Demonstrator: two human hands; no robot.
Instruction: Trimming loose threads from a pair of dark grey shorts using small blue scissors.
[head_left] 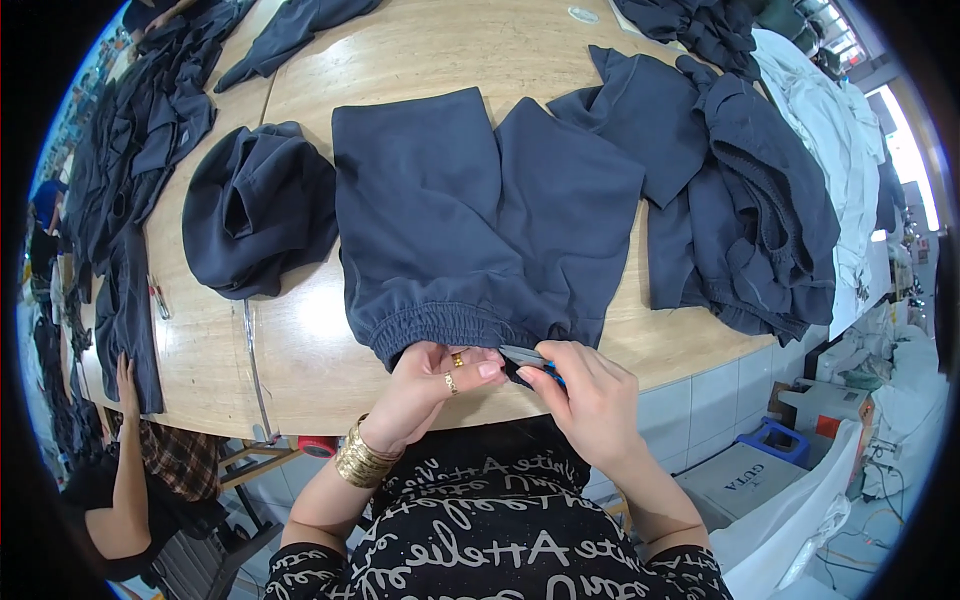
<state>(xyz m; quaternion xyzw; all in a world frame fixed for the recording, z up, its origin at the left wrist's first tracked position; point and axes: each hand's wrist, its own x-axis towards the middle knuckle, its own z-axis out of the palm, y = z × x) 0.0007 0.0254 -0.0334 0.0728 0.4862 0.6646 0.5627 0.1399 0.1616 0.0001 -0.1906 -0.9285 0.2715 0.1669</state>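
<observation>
Two hands we logged at the table [400, 60] edge: left hand [435, 375] pinching the shorts [470, 220] waistband, right hand [585, 390] gripping a blue-handled snipper [528, 358].

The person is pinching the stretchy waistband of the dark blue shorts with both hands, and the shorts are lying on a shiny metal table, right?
Nearly. The head view shows both hands, left hand and right hand, at the waistband of the dark blue shorts, but the table is light wood, not shiny metal.
</observation>
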